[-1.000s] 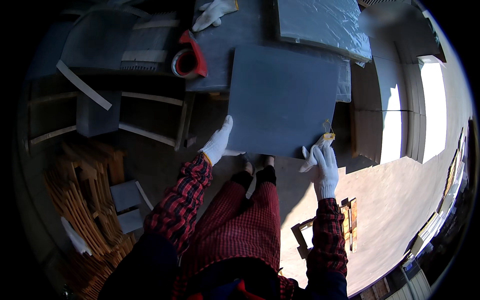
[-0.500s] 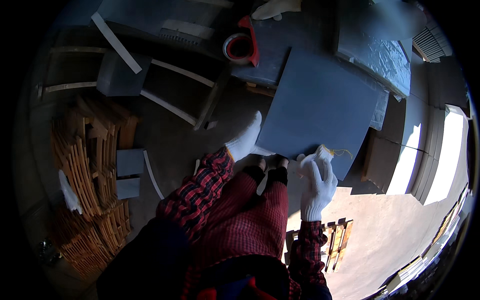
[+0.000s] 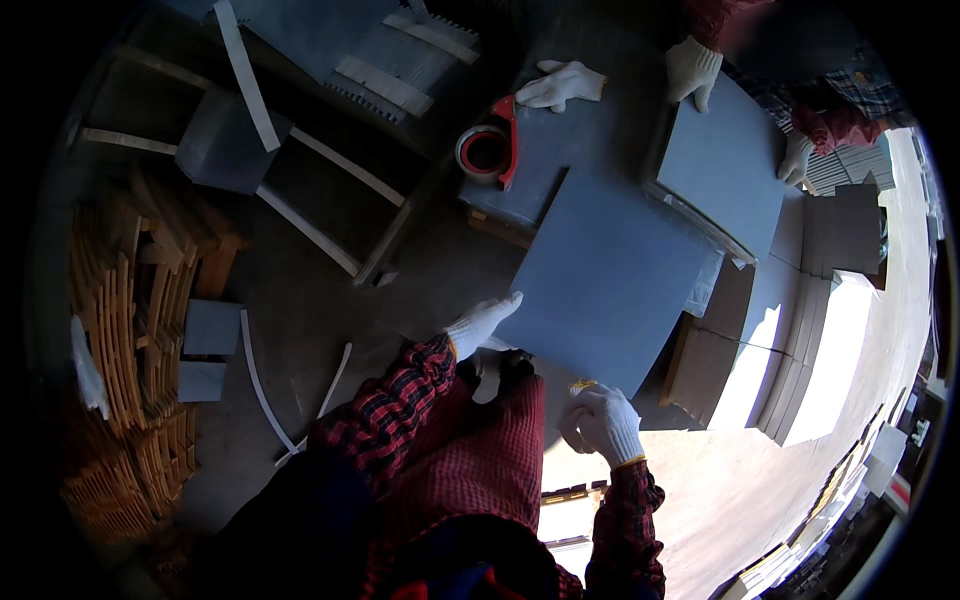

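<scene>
A large flat grey-blue panel (image 3: 600, 275) lies tilted before me, its near corner toward my body. At its left corner my left hand (image 3: 483, 322), in a white knitted glove, touches the edge with fingers stretched out; its thumb side is partly hidden. My right hand (image 3: 605, 420), also gloved, is closed by the near right edge. From its fingertips pokes a small wad with yellow thread (image 3: 583, 385), mostly covered by the fingers. Across from me, a co-worker's gloved hands (image 3: 693, 72) grip another grey panel (image 3: 725, 150) on a stack.
On the dark worktable a red-handled tape dispenser (image 3: 487, 150) lies beside a white glove (image 3: 563, 86). Wooden frames (image 3: 135, 330) are piled at left. Stacked brown boards (image 3: 712, 370) stand at right. A long pale strip (image 3: 245, 75) crosses a rack at upper left.
My view has shifted. My right hand has come off the panel's surface to its near edge, fingers more curled. The co-worker's hands and sleeves now show clearly at the other panel.
</scene>
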### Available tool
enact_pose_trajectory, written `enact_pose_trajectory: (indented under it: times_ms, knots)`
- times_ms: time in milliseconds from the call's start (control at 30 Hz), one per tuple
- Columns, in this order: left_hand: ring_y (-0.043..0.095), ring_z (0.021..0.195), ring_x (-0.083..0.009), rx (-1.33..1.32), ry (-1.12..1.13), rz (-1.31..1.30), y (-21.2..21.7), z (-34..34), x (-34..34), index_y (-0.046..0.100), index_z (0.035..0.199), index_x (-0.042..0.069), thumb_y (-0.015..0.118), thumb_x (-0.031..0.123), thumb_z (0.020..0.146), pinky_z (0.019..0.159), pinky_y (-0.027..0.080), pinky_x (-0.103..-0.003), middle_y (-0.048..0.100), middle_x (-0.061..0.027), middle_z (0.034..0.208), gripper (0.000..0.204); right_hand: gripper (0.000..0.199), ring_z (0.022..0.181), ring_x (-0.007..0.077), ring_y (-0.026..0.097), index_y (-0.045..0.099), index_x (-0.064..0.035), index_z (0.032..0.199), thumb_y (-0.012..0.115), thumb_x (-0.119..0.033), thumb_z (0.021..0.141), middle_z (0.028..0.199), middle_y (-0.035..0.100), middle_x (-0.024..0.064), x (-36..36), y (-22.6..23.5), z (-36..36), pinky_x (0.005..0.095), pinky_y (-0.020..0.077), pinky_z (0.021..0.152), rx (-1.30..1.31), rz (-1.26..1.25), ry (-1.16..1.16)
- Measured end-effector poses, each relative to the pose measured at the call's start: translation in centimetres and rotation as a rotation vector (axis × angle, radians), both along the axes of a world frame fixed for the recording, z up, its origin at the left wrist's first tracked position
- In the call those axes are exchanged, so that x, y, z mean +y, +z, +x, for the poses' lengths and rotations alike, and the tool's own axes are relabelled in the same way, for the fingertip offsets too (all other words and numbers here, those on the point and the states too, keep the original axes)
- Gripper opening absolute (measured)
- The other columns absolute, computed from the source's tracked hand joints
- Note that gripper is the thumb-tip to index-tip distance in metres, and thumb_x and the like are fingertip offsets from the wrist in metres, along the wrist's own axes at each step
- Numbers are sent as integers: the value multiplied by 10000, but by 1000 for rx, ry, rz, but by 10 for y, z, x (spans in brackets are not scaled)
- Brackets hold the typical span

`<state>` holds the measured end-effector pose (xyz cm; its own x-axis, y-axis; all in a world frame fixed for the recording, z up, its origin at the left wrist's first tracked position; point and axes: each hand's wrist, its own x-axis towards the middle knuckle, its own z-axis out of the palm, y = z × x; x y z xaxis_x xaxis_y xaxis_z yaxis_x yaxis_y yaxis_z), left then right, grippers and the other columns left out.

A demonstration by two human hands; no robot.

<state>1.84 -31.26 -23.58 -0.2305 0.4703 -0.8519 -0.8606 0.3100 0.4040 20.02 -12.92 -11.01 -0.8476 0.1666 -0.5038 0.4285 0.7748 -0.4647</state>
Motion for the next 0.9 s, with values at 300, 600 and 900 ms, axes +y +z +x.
enact_pose_trajectory:
  times_ms: [300,600,900]
  knots:
    - [729,778,-242,230,-152,-327,32,19,19,436,1407,-94,600,594,938,661,628,-329,672,-215,1101,849,351,983,381,641,667,-184,1160,691,-240,814,1215,620,97,61,2,-226,482,563,786,593,277,-204]
    - [637,523,-162,139,-161,-471,64,35,15,179,1565,-68,574,689,908,527,591,-308,687,-169,806,1077,588,1151,402,609,512,-78,1420,680,-317,910,1397,554,215,178,-35,-41,470,503,971,396,185,-381]
    - [559,483,-131,152,-139,-544,111,34,41,382,1443,-65,577,616,948,510,566,-292,656,-157,1070,864,533,841,130,570,655,54,1182,543,-444,1031,962,641,35,151,-63,28,291,467,740,48,-914,-1278]
